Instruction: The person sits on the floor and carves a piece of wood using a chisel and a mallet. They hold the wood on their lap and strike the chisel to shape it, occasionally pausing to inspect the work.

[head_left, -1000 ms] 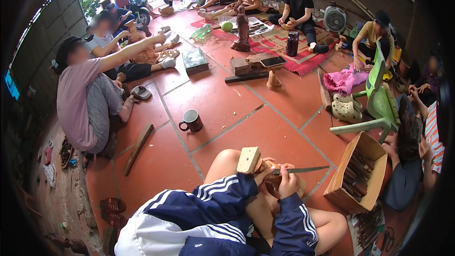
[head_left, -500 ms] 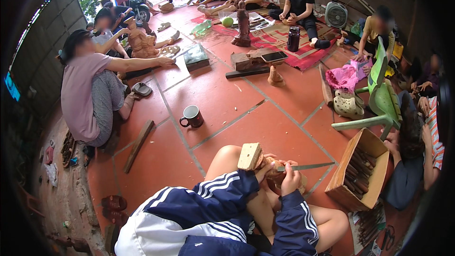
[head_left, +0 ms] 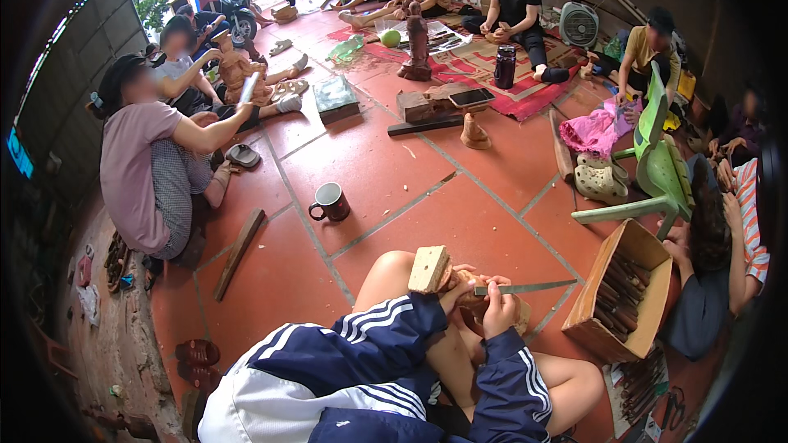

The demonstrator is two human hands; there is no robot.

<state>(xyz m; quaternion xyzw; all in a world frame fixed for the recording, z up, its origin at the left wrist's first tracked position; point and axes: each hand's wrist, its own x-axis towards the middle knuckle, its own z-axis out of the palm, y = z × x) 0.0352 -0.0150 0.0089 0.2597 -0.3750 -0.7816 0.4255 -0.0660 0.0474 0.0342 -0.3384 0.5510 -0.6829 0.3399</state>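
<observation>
Over my crossed legs lies a wooden carving (head_left: 430,269), its pale squared base pointing left and its rounded body partly covered by my fingers. My left hand (head_left: 460,282) is wrapped round the carving just beside that base. In my right hand (head_left: 499,312) is a long, flat, grey metal file (head_left: 538,287), pinched near its left end. The file's left end touches or nearly touches the carving by my left thumb, and the rest of it sticks out to the right.
A dark mug (head_left: 331,203) stands ahead on the tiles, with a wooden stick (head_left: 240,253) to its left. On my right are a cardboard box (head_left: 579,316) of wooden-handled tools and a green chair (head_left: 666,176). Co-workers sit around, one nearby (head_left: 139,164) at left.
My right hand and the file have shifted slightly left along the carving. At left, the co-worker's outstretched arm has drawn back and now holds up a pale flat object.
</observation>
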